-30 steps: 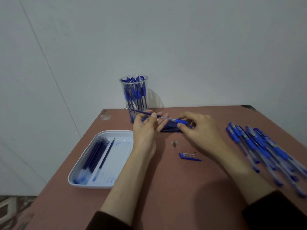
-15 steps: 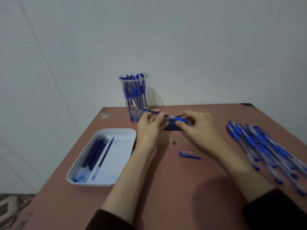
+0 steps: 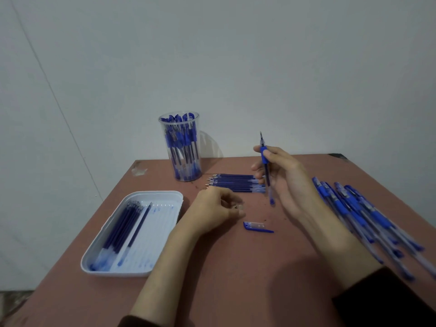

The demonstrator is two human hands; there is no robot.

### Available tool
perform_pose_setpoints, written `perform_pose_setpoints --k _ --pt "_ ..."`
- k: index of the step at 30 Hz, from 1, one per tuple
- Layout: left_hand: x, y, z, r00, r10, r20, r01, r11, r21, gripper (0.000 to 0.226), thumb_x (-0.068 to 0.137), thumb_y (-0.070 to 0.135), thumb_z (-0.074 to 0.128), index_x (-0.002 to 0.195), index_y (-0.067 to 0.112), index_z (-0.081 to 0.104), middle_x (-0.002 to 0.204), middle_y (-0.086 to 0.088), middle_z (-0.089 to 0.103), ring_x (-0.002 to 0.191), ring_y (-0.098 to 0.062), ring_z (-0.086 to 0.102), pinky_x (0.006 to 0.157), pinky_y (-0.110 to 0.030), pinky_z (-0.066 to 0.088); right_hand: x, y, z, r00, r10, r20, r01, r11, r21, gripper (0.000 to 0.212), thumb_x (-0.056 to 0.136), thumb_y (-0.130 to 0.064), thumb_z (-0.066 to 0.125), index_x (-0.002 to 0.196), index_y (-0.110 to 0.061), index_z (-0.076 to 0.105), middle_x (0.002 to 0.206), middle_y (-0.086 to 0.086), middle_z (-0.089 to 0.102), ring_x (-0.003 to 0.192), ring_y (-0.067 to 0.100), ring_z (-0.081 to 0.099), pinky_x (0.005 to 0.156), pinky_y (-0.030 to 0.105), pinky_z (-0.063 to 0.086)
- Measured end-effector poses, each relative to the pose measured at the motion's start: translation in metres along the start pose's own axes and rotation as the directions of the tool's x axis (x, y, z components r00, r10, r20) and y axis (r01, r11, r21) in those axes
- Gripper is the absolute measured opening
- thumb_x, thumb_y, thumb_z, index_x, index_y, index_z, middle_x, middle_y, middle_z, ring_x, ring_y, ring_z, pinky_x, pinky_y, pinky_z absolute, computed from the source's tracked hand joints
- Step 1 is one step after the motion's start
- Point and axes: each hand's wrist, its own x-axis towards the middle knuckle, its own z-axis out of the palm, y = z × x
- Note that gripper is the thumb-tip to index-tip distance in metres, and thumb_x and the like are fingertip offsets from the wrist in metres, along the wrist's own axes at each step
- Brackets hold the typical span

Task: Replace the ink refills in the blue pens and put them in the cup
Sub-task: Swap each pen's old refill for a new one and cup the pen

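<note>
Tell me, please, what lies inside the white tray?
The tray holds a bunch of dark blue refills along its left side, one lying slightly apart, plus blue ink smears. Any refills underneath the bunch are hidden.

Pen: formerly held level by both hands over the loose refills, now near upright, tip up, in the right hand alone; left hand released, lowered to the desk, fingers curled at a small dark piece.
</note>
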Motion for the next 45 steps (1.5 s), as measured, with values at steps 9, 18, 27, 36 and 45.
perform_pose_setpoints --k 9,18,27,36,45 --pt "0.003 0.003 -0.001 0.966 -0.084 -0.246 -0.067 0.833 -0.549 0.013 0.081 0.008 0.072 0.079 0.021 0.072 0.072 0.003 0.069 0.062 0.0 0.062 0.062 -0.015 0.048 -0.001 0.003 0.0 0.999 -0.036 -0.009 0.034 0.989 -0.145 0.016 0.093 -0.01 0.053 0.094 -0.013 0.069 0.068 0.005 0.062 0.058 0.014 0.049 0.059 0.023 0.043" --pt "0.003 0.011 -0.01 0.949 -0.199 -0.242 -0.141 0.418 -0.897 0.013 0.084 0.0 0.064 0.09 0.01 0.07 0.073 0.002 0.07 0.071 -0.007 0.066 0.071 -0.014 0.053 -0.002 0.014 0.006 0.978 -0.193 0.084 0.207 0.808 -0.551 0.016 0.087 -0.013 0.064 0.083 -0.027 0.07 0.068 0.012 0.063 0.059 0.011 0.049 0.057 0.022 0.042" --pt "0.003 0.011 -0.008 0.954 -0.174 -0.242 -0.149 0.424 -0.893 0.013 0.084 0.001 0.064 0.089 0.011 0.07 0.074 0.001 0.071 0.073 -0.007 0.066 0.073 -0.015 0.053 -0.001 0.02 0.005 0.97 -0.212 0.117 0.238 0.74 -0.63 0.017 0.083 -0.015 0.067 0.08 -0.031 0.071 0.071 0.002 0.064 0.064 0.013 0.051 0.063 0.026 0.043" --pt "0.003 0.009 -0.006 0.956 -0.101 -0.274 -0.145 0.651 -0.746 0.009 0.083 0.008 0.069 0.085 0.015 0.073 0.079 -0.001 0.072 0.076 -0.011 0.067 0.065 -0.019 0.052 -0.001 0.023 0.001 0.96 -0.237 0.15 0.265 0.598 -0.756 0.011 0.083 -0.025 0.065 0.087 -0.031 0.073 0.072 -0.011 0.067 0.065 0.007 0.058 0.065 0.03 0.048" --pt "0.001 0.011 -0.003 0.993 -0.021 -0.114 -0.098 0.376 -0.922 0.022 0.079 0.024 0.069 0.098 0.013 0.072 0.084 -0.018 0.066 0.082 -0.032 0.063 0.103 -0.057 0.041 -0.009 0.011 0.016 0.987 -0.011 0.159 0.078 0.904 -0.42 0.016 0.091 -0.013 0.057 0.087 -0.016 0.073 0.06 0.005 0.059 0.047 0.012 0.039 0.041 0.016 0.033"
